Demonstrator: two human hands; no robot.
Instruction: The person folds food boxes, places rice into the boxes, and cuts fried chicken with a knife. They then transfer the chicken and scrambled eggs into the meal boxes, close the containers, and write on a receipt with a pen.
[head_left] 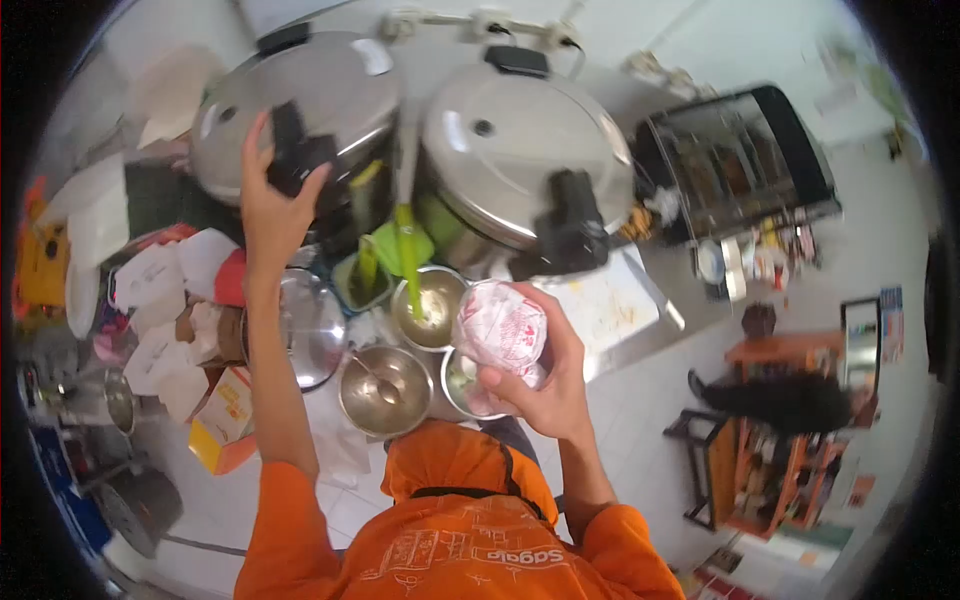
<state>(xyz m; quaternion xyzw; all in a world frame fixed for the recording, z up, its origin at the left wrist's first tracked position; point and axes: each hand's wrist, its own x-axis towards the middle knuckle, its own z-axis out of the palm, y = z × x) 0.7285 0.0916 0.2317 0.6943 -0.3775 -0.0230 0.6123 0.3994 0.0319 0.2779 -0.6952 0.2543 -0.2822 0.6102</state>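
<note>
My left hand [275,205] is at the front of the left large steel rice cooker [330,80], thumb and fingers around its black lid handle [300,155]. In my right hand [555,385] is a round food packet wrapped in white paper with red print [503,325], held above the bowls. Just below it, partly hidden, a steel bowl [458,385] holds something pale and green. Another steel bowl [430,305] has a green-handled utensil [407,255] in it. A third bowl [387,390] contains a spoon [380,380].
A second rice cooker [520,140] with its lid down stands to the right. Beyond it are a white board [610,305] with a knife [655,290] and a glass display case [735,160]. Paper boxes [165,350] crowd the left. A person [780,400] is at far right.
</note>
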